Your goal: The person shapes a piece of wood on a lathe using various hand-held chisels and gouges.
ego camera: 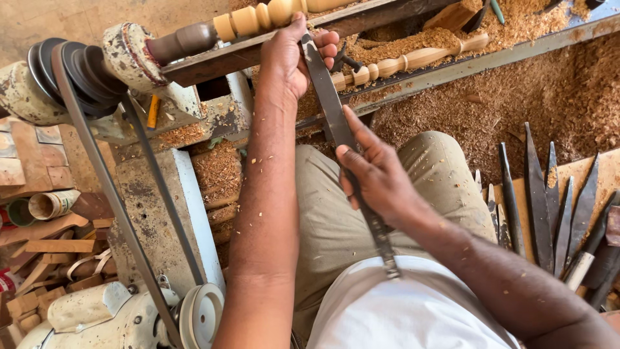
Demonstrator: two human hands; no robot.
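A long flat steel chisel [330,106] runs from my lap up to the lathe's tool rest. My left hand [290,58] presses its tip end down on the rest, right beside a pale turned wooden spindle [258,18] mounted on the lathe. My right hand [378,174] grips the chisel's middle above my khaki-trousered knee. The chisel's rear end [386,252] reaches over my white shirt.
A second turned spindle [413,59] lies in the sawdust behind the rest. Several steel chisels [539,200] lie on a board at right. A stepped pulley [64,71] with a drive belt [106,187] runs down to a motor [110,317] at left. Wood scraps [45,245] pile far left.
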